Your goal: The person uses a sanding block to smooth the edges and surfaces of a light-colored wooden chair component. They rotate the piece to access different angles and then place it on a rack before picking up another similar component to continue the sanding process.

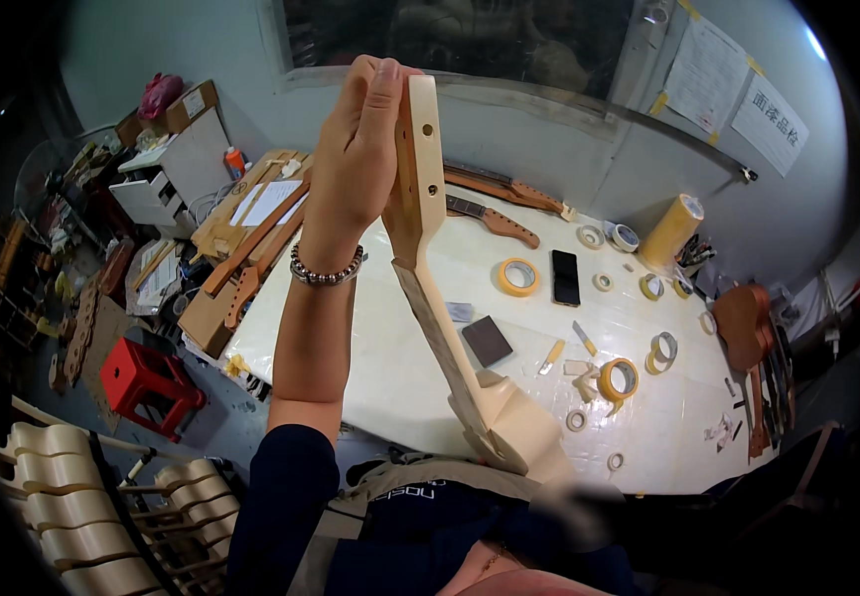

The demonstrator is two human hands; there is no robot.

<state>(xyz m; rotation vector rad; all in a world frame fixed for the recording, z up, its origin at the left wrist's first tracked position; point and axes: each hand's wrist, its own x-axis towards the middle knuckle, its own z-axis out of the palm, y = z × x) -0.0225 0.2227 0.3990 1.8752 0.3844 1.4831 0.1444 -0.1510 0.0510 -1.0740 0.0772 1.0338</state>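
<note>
My left hand (362, 139) is raised high, its fingers wrapped round the headstock (425, 149) of a pale cream guitar. Along the side of the headstock are round holes. The guitar's neck (440, 308) slopes down toward me, and its cream body (524, 432) rests close against my front, above the table's near edge. Masking paper or tape seems to cover the fretboard side. A beaded bracelet (327, 266) circles my left wrist. By the body's lower end is a smeared pale patch (579, 512), perhaps my right hand; its fingers cannot be made out.
On the white table (400, 397) lie tape rolls (517, 277), a black phone (565, 277), a dark square pad (488, 341) and a knife (585, 339). Brown guitar necks (495, 223) lie behind. A red stool (152, 382) and racked cream bodies (63, 507) stand left.
</note>
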